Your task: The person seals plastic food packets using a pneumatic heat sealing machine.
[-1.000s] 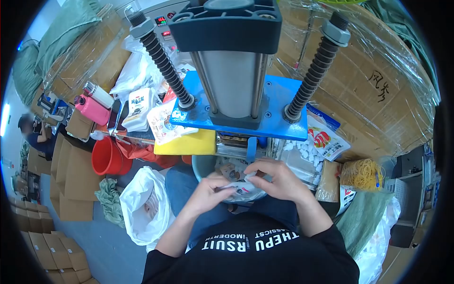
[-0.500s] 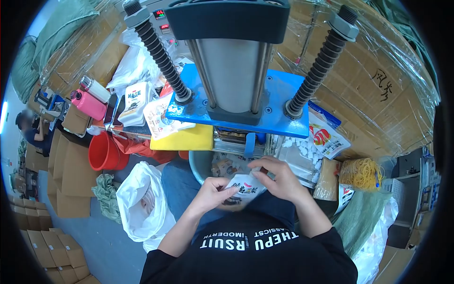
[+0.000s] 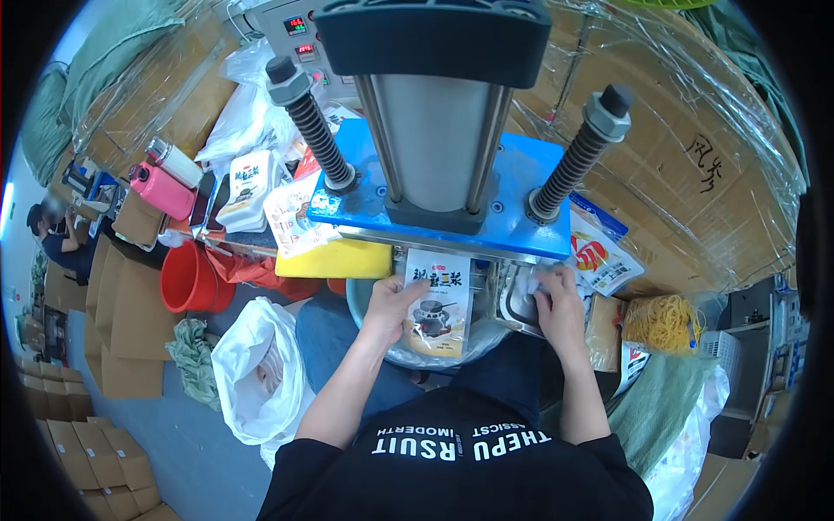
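In front of me my left hand (image 3: 389,306) pinches the left edge of a white printed pouch (image 3: 440,326), its thumb on the front. The pouch hangs upright, its top close under the blue plate (image 3: 434,236) of a press. It shows dark lettering and a picture of a pot on a stove. My right hand (image 3: 562,313) is at a metal tray (image 3: 518,319) right of the press, fingers curled at a small white piece (image 3: 526,283); blur hides its exact shape. Below the pouch, a tub lined with clear plastic (image 3: 473,347) sits between my legs.
A yellow block (image 3: 339,259) lies left of the press. Beyond it are a red bucket (image 3: 184,278) and an open white bag (image 3: 261,373). A bundle of yellow rubber bands (image 3: 665,323) lies at right. A co-worker (image 3: 62,243) sits far left; cartons (image 3: 122,451) are stacked below.
The pouch has gone from between both hands to the left hand alone, raised to the press. My right hand has moved right to the tray. The press's two spring rods have dropped.
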A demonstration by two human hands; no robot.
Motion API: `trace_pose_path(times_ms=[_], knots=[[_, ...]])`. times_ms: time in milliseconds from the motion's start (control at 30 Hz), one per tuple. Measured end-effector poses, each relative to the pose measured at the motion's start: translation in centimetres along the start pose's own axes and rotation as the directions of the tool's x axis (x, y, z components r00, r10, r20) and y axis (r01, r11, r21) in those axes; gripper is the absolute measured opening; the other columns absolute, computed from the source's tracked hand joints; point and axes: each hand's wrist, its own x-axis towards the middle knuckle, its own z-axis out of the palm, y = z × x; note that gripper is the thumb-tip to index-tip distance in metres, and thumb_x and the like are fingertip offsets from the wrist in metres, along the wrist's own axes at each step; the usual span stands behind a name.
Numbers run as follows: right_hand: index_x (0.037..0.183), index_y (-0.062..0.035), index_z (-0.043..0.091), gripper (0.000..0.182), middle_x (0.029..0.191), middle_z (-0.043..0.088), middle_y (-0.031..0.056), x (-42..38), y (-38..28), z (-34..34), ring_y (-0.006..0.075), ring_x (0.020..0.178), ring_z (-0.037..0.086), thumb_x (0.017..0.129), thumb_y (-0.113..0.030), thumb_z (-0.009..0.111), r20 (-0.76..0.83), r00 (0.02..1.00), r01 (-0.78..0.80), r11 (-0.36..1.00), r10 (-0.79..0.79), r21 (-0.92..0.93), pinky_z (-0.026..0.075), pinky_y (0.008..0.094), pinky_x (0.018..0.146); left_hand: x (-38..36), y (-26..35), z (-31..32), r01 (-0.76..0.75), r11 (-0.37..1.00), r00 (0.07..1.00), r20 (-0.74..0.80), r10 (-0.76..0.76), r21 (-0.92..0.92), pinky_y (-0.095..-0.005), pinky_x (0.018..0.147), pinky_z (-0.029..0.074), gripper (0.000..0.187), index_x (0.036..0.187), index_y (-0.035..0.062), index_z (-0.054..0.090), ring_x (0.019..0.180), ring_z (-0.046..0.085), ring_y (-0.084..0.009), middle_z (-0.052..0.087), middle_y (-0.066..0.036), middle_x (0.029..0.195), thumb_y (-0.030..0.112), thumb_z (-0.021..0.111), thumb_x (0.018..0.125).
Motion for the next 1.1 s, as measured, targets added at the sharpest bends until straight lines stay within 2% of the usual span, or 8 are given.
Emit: trace_pose_path(times_ms=[67, 133, 267, 300, 400, 800, 900, 1100], knots=[[0.109, -0.0037, 0.062, 0.031, 0.11, 0.056, 0.0174, -0.6, 0.1, 1.1, 0.039, 0.09, 0.062, 0.078, 0.001, 0.066, 0.054, 0.996, -0.082, 0.991, 0.076, 0.11, 0.051, 0.0414, 0.075, -0.6, 0.6, -0.3, -0.006, 1.0, 1.0, -0.029, 0.006, 0.0, -0.0277, 0.069, 0.054, 0.021, 0.104, -0.0068, 0.066, 0.078, 0.068, -0.0147, 0.071, -0.013, 0.094, 0.007, 0.067, 0.088], [0.108, -0.003, 0.062, 0.03, 0.11, 0.056, 0.0175, -0.3, 0.0, 1.4, 0.0393, 0.089, 0.062, 0.078, 0.001, 0.065, 0.055, 0.996, -0.08, 0.985, 0.072, 0.151, 0.051, 0.0413, 0.075, -0.8, 3.3, -0.8, -0.035, 0.846, 0.999, 0.038, 0.018, 0.532, -0.025, 0.064, 0.051, 0.022, 0.103, -0.0029, 0.067, 0.071, 0.065, -0.0106, 0.071, -0.009, 0.09, 0.012, 0.069, 0.088], [0.106, -0.0027, 0.062, 0.027, 0.107, 0.058, 0.0166, 0.1, 0.1, 0.1, 0.0393, 0.087, 0.062, 0.08, 0.001, 0.064, 0.054, 0.996, -0.073, 0.985, 0.065, 0.153, 0.051, 0.0428, 0.074, -0.6, 8.7, -5.2, -0.256, 0.093, 0.659, 0.103, 0.745, 0.962, -0.0396, 0.086, 0.046, 0.038, 0.112, 0.0034, 0.064, 0.1, 0.061, -0.0315, 0.065, -0.016, 0.109, 0.024, 0.073, 0.081], [0.106, -0.0043, 0.062, 0.025, 0.106, 0.059, 0.0159, 0.2, 0.1, -0.1, 0.0403, 0.089, 0.062, 0.081, -0.003, 0.064, 0.076, 0.995, -0.08, 0.988, 0.071, 0.129, 0.051, 0.0445, 0.073, 0.0, 9.4, -6.8, -0.21, -0.218, 0.509, 0.297, 0.808, 0.953, -0.0444, 0.094, 0.043, 0.045, 0.117, 0.0043, 0.061, 0.111, 0.056, -0.0359, 0.061, -0.018, 0.12, 0.024, 0.073, 0.079], [0.107, -0.0034, 0.062, 0.025, 0.101, 0.061, 0.0148, -0.2, 1.1, 0.2, 0.0357, 0.085, 0.063, 0.081, -0.001, 0.063, 0.045, 0.994, -0.099, 0.99, 0.095, 0.098, 0.05, 0.0407, 0.073, -2.2, 5.4, -9.0, -0.245, -0.454, 0.576, 0.505, 0.642, 0.857, -0.0454, 0.097, 0.04, 0.054, 0.124, 0.007, 0.054, 0.116, 0.052, -0.0337, 0.056, -0.014, 0.125, 0.016, 0.073, 0.074], [0.105, -0.0017, 0.063, 0.019, 0.094, 0.06, 0.0116, 0.9, 0.9, -0.5, 0.0255, 0.077, 0.062, 0.086, 0.0, 0.059, -0.178, 0.982, 0.085, 0.993, -0.069, 0.08, 0.049, 0.0325, 0.071, -1.4, 6.8, -7.5, -0.285, 0.096, 0.66, 0.122, 0.742, 0.954, -0.0376, 0.07, 0.046, 0.011, 0.085, 0.002, 0.068, 0.079, 0.058, -0.0298, 0.059, -0.011, 0.079, 0.006, 0.072, 0.075], [0.101, -0.0023, 0.066, 0.015, 0.086, 0.06, -0.0004, -1.3, -1.3, -0.4, 0.0059, 0.078, 0.056, 0.086, 0.0, 0.063, 0.296, 0.945, -0.309, 0.681, 0.14, 0.664, 0.045, 0.0208, 0.068, -4.6, 4.3, -4.0, -0.417, 0.169, 0.672, 0.178, 0.719, 0.893, -0.0366, 0.069, 0.046, 0.016, 0.087, 0.0009, 0.068, 0.076, 0.057, -0.0284, 0.061, -0.011, 0.078, 0.005, 0.072, 0.071], [0.096, 0.0003, 0.067, 0.015, 0.086, 0.064, 0.0115, 3.5, -7.5, -3.6, 0.0269, 0.079, 0.063, 0.083, -0.007, 0.067, 0.28, 0.9, 0.127, 0.815, -0.334, 0.566, 0.05, 0.0348, 0.07, -7.0, 4.6, 0.7, -0.537, 0.237, 0.758, 0.339, 0.558, 0.81, -0.0295, 0.065, 0.042, 0.017, 0.083, 0.0019, 0.071, 0.075, 0.054, -0.02, 0.064, -0.006, 0.077, 0.005, 0.074, 0.067]])
